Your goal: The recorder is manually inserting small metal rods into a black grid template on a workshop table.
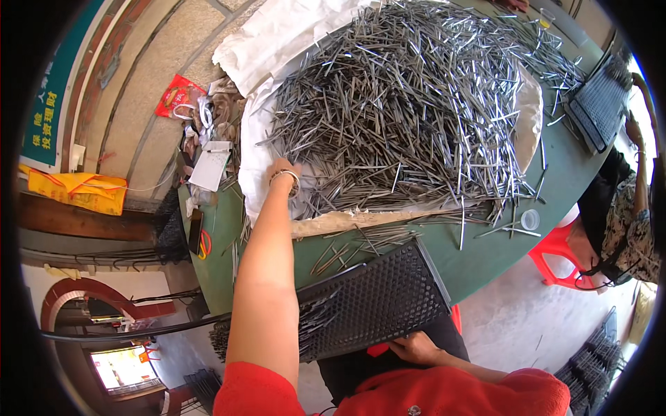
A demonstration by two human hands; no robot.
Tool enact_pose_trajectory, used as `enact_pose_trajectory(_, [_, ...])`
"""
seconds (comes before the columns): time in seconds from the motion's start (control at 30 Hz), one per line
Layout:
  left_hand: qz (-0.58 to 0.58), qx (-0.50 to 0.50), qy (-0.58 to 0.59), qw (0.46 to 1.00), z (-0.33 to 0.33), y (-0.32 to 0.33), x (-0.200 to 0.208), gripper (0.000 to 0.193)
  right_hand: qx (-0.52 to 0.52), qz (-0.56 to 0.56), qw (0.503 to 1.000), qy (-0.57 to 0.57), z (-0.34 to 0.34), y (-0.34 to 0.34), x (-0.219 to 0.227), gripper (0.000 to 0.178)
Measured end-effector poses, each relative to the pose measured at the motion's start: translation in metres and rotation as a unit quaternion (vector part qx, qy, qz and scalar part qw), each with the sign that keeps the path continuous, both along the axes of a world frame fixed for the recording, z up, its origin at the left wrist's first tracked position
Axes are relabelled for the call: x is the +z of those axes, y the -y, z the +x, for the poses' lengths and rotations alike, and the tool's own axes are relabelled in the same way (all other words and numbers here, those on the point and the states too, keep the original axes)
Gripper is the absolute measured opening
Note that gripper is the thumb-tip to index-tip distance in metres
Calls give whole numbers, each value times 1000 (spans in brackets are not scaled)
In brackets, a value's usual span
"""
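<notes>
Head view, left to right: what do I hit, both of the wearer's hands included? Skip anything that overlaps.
Yellow bag → red packet → left hand → right hand → lower clear cup → co-worker's black tray.

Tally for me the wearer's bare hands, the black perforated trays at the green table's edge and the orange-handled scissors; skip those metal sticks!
Left hand and right hand: 2
Near black tray and far-right black tray: 2
Orange-handled scissors: 1
Total: 5
</notes>
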State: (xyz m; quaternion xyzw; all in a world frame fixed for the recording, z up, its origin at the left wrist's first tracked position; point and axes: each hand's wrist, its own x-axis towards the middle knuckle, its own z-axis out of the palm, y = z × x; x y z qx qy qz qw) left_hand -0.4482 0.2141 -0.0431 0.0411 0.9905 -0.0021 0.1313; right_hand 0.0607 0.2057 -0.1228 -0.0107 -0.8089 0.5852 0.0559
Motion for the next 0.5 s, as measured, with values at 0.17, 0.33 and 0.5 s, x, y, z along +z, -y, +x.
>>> enact_pose_trajectory(0.17, [23, 14, 47, 999, -5, -1, 6, 57, 18, -17, 999, 27, -2, 0, 3, 23])
enact_pose_trajectory(0.33, [-50, 0, 58, 997, -12, -10, 2, 51, 21, -15, 999, 21, -2, 2, 2, 23])
enact_pose_trajectory(0.5, [-24, -13, 3, 1000, -4, -7, -5, 46, 23, -11, 999, 41, 2, 4, -6, 23])
